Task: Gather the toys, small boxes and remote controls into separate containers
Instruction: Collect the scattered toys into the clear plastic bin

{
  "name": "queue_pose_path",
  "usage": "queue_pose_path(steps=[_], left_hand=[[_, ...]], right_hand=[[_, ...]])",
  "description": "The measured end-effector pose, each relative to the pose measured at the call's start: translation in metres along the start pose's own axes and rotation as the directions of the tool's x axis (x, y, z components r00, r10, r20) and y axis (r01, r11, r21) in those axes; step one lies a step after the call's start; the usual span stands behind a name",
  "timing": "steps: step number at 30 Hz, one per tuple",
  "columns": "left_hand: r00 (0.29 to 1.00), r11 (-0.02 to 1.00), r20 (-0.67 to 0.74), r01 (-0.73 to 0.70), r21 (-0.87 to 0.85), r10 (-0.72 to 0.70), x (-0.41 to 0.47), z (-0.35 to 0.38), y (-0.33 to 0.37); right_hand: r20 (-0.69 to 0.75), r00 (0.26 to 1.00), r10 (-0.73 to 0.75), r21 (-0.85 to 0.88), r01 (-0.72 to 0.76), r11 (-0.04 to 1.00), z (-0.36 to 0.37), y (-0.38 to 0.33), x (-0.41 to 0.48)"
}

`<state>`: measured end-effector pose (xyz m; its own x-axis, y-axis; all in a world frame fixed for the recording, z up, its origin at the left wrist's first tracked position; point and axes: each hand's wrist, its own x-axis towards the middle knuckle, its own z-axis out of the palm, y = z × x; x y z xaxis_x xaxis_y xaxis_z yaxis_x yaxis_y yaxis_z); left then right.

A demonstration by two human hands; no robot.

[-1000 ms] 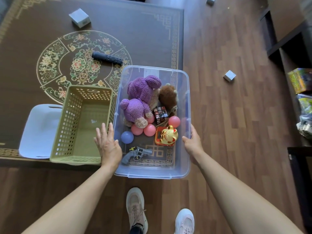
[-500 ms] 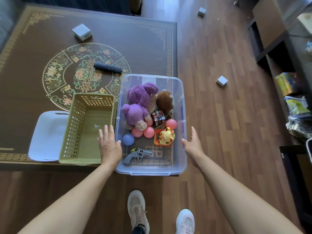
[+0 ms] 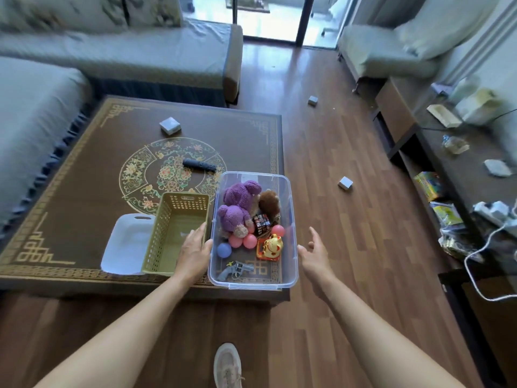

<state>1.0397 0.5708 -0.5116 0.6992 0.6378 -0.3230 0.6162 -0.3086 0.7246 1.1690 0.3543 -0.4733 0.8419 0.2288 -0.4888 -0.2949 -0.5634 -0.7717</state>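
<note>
**Toys binned; remote and boxes still loose**

The clear bin (image 3: 253, 285) sits at the bench's (image 3: 70, 191) near right corner. It holds the toys (image 3: 237, 204): plush animals, balls, a cube, a gold cat and a toy gun. At its 9 o'clock, just beside it, stands the basket (image 3: 156, 242), with a white tray (image 3: 123, 247) beyond. The remote (image 3: 199, 165) lies at the bin's 11 o'clock, and a box (image 3: 170, 126) lies farther out the same way. Two floor boxes (image 3: 345, 182) lie at its 2 and 1 o'clock.

The left hand (image 3: 194, 250) lies with straight fingers against the bin's left wall, its grip open and empty. The right hand (image 3: 314, 254) hangs just off the right wall, its grip spread and holding nothing.

The bin's right wall looks about level with the bench edge. A push from the left hand alone could slide it over and spill the toys.

Half a second ago the right hand touched the wall; now it stands apart. The view has lifted to take in the sofa (image 3: 112, 51).
</note>
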Motion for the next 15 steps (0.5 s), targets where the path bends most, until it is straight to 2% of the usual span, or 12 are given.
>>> queue_pose_path(steps=[7, 10, 15], left_hand=[[0.998, 0.985, -0.019, -0.06, -0.163, 0.058, -0.122, -0.039, 0.026], [0.998, 0.968, -0.025, -0.07, -0.24, 0.066, -0.18, -0.052, 0.037], [0.987, 0.924, -0.063, -0.163, -0.345, 0.151, -0.28, -0.084, 0.056]], right_hand=[[-0.001, 0.993, -0.118, 0.077, 0.118, 0.99, -0.026, 0.005, -0.13], [-0.051, 0.983, -0.178, 0.089, 0.182, 0.979, -0.048, 0.009, -0.187], [-0.135, 0.957, -0.257, 0.087, 0.27, 0.959, -0.073, 0.01, -0.282]])
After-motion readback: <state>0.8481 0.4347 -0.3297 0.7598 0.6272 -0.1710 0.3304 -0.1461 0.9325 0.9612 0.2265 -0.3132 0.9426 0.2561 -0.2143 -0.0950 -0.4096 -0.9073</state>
